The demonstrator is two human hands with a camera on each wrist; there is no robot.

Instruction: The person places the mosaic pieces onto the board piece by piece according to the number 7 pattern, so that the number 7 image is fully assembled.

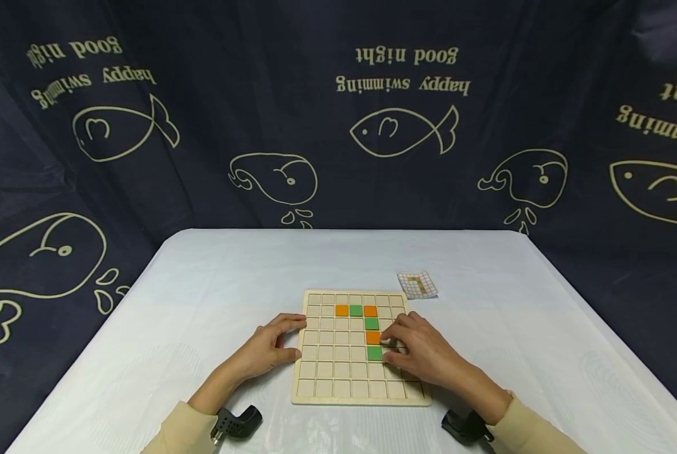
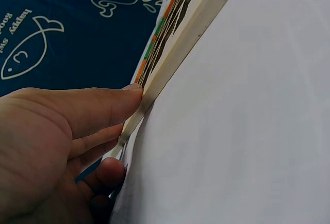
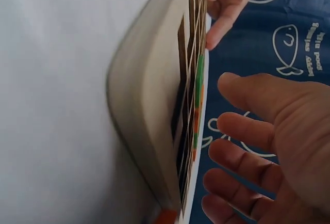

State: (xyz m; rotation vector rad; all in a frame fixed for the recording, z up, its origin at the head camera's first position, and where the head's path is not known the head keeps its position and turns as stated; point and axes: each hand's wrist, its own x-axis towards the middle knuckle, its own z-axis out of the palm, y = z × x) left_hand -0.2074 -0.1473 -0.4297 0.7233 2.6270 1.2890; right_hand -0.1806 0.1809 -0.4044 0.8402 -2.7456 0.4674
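A wooden grid board [image 1: 323,404] lies flat on the table. Orange and green square tiles sit in its cells: a short row near the far side, with an orange corner tile [image 1: 370,311], and a column down from it to a green tile [image 1: 375,353]. My left hand [image 1: 270,345] rests against the board's left edge, thumb and fingers spread along it. Over the right part of the board, my right hand [image 1: 423,350] is beside the column's lower tiles, covering some cells. Its fingers are loosely bent, with nothing seen between them in the right wrist view.
A small pattern card [image 1: 417,285] with an orange and green figure lies beyond the board's far right corner. Something orange [image 3: 166,216] shows beside the board's edge in the right wrist view. The white-covered table [image 1: 230,258] meets a dark fish-print cloth.
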